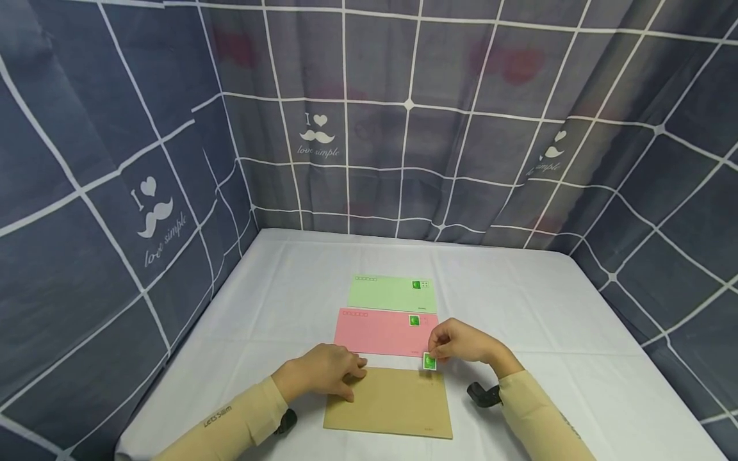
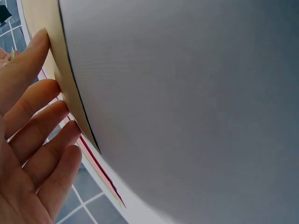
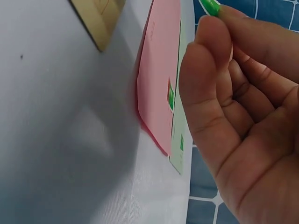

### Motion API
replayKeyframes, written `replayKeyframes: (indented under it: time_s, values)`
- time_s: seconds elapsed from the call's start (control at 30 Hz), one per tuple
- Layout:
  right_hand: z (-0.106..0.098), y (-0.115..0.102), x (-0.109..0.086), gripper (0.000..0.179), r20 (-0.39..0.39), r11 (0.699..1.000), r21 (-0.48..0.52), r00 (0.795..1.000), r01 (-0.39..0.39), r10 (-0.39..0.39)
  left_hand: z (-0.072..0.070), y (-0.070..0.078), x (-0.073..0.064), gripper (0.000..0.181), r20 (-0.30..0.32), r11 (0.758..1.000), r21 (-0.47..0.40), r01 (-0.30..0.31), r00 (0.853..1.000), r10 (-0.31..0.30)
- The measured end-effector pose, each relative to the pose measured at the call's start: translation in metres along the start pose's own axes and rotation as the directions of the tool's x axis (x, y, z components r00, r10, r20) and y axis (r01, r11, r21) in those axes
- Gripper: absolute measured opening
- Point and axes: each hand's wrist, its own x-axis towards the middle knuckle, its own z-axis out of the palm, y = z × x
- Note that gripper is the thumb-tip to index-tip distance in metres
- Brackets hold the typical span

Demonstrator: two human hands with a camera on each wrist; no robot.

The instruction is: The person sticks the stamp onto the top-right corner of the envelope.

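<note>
A tan envelope lies flat on the white table, nearest the person. My left hand rests its thumb and fingertips on that envelope's upper left corner, fingers loosely bent. Between thumb and fingertips, my right hand pinches a small green postage stamp with a white border. In the head view the stamp overlaps the tan envelope's upper right corner; the right wrist view shows the stamp held up off the surface. Behind lies a pink envelope, its upper right corner bearing a green stamp.
A light green envelope, also stamped at its upper right, lies behind the pink one. The white cloth-covered table is bordered by dark grey checked curtains at the back and both sides.
</note>
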Motion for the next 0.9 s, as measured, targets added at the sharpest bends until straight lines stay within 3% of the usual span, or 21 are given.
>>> replayKeyframes:
  time_s: [0.6,0.9]
  values:
    - [0.009,-0.003,0.006,0.008,0.041,1.0,-0.006,0.999,0.019,-0.019,0.0,0.0,0.0,0.054,-0.002,1.0,-0.011,0.016,1.0,-0.016]
    - [0.014,-0.002,0.004,0.004,0.042,1.0,0.015,0.999,-0.013,0.013,0.001,0.001,0.0,0.054,0.004,1.0,-0.004,0.014,1.0,-0.014]
